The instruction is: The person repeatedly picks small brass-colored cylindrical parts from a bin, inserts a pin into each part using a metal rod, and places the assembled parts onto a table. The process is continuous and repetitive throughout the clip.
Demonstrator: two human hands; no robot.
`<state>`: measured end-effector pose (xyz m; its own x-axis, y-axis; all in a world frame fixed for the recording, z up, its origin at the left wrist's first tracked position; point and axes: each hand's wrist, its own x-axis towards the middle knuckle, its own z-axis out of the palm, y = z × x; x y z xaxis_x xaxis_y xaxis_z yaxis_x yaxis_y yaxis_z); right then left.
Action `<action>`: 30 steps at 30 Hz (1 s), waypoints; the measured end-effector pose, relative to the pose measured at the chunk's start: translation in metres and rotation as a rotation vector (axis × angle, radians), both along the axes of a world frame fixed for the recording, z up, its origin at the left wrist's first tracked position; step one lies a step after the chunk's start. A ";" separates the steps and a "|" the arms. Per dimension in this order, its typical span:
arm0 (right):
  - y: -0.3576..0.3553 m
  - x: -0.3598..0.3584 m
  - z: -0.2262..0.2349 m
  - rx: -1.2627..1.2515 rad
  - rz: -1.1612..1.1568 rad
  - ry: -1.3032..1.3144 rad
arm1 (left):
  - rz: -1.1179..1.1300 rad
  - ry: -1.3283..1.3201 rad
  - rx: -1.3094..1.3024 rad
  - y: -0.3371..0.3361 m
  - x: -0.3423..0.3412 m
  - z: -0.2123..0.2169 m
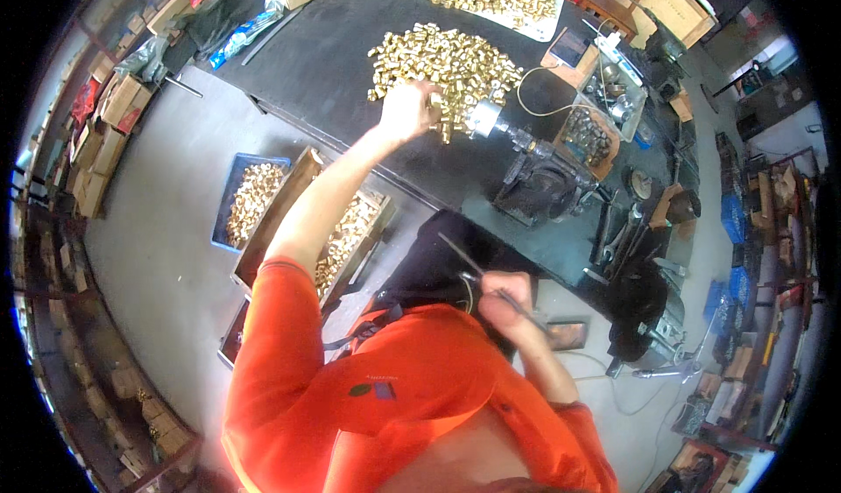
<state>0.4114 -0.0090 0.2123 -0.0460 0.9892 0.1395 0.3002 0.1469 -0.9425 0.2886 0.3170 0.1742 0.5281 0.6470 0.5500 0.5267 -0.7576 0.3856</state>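
A heap of small brass fittings (451, 59) lies on the dark workbench (315, 55). My left hand (409, 110) reaches to the near left edge of this heap. Its fingers are curled in, and whatever they hold is hidden. Close to my body, my right hand (508, 300) is closed around a long thin metal rod (459, 252), which slants up to the left from the fist. Just right of the left hand, a round metal chuck (484, 118) touches the heap's edge, on a dark bench machine (543, 177).
A white tray (547, 24) of brass fittings stands at the back. Below the bench's left edge are a blue bin (229, 204) and a wooden box (377, 208), both with fittings. Wrenches (618, 243) lie at right; a cable (519, 90) crosses the bench. Shelves line both sides.
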 end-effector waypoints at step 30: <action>-0.004 -0.021 -0.034 -0.094 0.091 0.018 | 0.530 0.631 -0.696 -0.097 -0.219 -0.206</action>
<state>0.3907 -0.0134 0.1786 -0.1344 0.9898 0.0479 0.2729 0.0834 -0.9584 0.0699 0.2200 -0.0319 0.1480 0.9422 -0.3006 0.9777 -0.0937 0.1878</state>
